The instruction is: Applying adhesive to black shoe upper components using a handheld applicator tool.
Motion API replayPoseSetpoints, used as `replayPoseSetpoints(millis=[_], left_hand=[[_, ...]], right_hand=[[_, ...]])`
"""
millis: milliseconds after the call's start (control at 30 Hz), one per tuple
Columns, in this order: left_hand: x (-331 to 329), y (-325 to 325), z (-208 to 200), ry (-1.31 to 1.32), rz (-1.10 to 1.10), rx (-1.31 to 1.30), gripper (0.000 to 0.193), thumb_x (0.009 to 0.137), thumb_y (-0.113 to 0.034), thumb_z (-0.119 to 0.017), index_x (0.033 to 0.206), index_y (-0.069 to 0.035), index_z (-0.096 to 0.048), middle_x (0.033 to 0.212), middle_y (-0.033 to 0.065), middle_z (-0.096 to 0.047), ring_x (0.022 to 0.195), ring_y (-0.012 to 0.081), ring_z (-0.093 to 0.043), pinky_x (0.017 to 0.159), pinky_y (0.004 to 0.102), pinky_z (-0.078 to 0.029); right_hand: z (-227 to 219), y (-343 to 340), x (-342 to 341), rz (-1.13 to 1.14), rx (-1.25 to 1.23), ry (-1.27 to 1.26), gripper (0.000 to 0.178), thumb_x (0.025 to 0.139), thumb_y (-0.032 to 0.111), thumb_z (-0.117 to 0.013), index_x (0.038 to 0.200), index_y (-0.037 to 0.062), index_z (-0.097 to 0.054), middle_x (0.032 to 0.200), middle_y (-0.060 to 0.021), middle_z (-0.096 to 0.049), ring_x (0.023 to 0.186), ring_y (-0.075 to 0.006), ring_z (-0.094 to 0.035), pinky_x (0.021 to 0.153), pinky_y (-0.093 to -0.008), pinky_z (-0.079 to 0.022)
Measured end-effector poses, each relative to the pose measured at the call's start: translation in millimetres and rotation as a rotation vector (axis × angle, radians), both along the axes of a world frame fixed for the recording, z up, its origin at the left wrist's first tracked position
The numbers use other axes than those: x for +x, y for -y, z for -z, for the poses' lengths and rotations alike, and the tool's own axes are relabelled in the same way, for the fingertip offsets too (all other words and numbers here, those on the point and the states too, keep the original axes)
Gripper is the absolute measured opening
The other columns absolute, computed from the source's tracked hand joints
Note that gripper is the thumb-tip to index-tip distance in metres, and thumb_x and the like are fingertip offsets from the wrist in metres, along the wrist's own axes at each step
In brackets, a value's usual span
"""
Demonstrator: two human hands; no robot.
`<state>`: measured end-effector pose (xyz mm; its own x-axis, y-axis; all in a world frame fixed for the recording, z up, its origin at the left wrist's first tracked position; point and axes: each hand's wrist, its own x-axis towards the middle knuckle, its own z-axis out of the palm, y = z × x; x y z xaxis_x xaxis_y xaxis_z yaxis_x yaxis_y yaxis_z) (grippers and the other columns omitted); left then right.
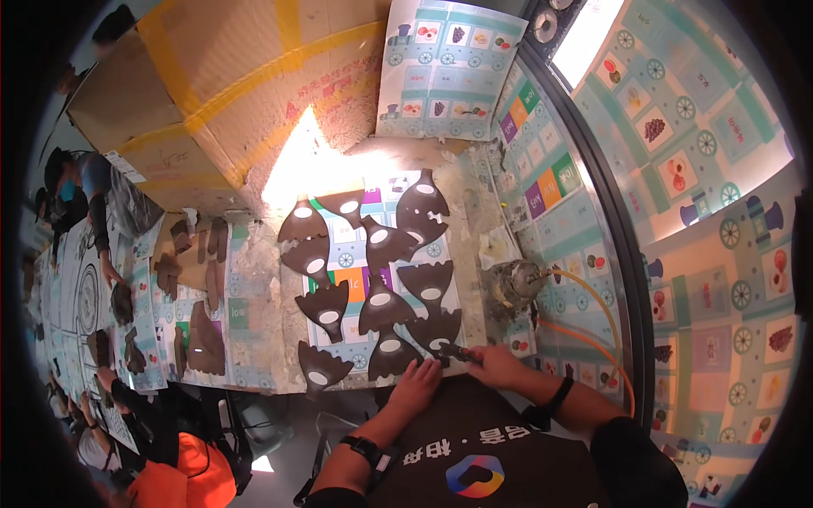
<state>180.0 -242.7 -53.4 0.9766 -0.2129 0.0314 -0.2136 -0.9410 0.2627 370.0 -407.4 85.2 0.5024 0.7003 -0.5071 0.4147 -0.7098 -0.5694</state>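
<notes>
Dark brown leather-like pieces, each with a scalloped edge, a narrow neck and a white oval, lie spread over the workbench (288,339). My right hand (498,367) is closed around a slim dark tool (462,354), whose exact kind I cannot make out. Its tip is over the white oval of the nearest right brown piece (436,326). Beside it my left hand (417,383) has its fingers stretched out, with the tips at the near edge of the pieces. Next to that hand lies another brown piece (389,360).
A metal pot (517,284) stands at the bench's right, with yellow and orange hoses (593,330). Large taped cardboard boxes (229,85) rise behind. More brown pieces (205,343) lie to the left, where other people (80,182) work. A printed-sheet-covered wall (559,229) bounds the right.
</notes>
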Motion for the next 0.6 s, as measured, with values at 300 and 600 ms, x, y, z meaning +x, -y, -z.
replayPoseSetpoints(millis=[300, 600], left_hand=[[-1.2, 2.9, 1.4, -0.001, -0.026, -0.046, 0.051, 0.09, -0.021, -0.055, 0.14, -0.007, -0.058, 0.152, 0.0132, -0.046, 0.144, 0.0297, -0.042, 0.119, 0.0547, -0.033], [-0.7, 5.0, -3.6, 0.029, -0.057, -0.06, 0.046, 0.09, -0.02, -0.056, 0.134, -0.007, -0.061, 0.15, 0.0133, -0.047, 0.143, 0.0295, -0.044, 0.118, 0.0552, -0.035]], right_hand=[[-5.2, -6.9, 3.8, -0.03, 0.057, 0.013, 0.029, 0.088, 0.027, -0.065, 0.103, 0.003, -0.069, 0.088, -0.0257, -0.07, 0.088, -0.046, -0.068, 0.083, -0.0504, -0.056], [-2.0, -1.5, 10.6, 0.056, 0.035, 0.091, 0.031, 0.087, 0.029, -0.066, 0.102, 0.0024, -0.07, 0.088, -0.0254, -0.07, 0.088, -0.046, -0.068, 0.081, -0.0498, -0.056]])
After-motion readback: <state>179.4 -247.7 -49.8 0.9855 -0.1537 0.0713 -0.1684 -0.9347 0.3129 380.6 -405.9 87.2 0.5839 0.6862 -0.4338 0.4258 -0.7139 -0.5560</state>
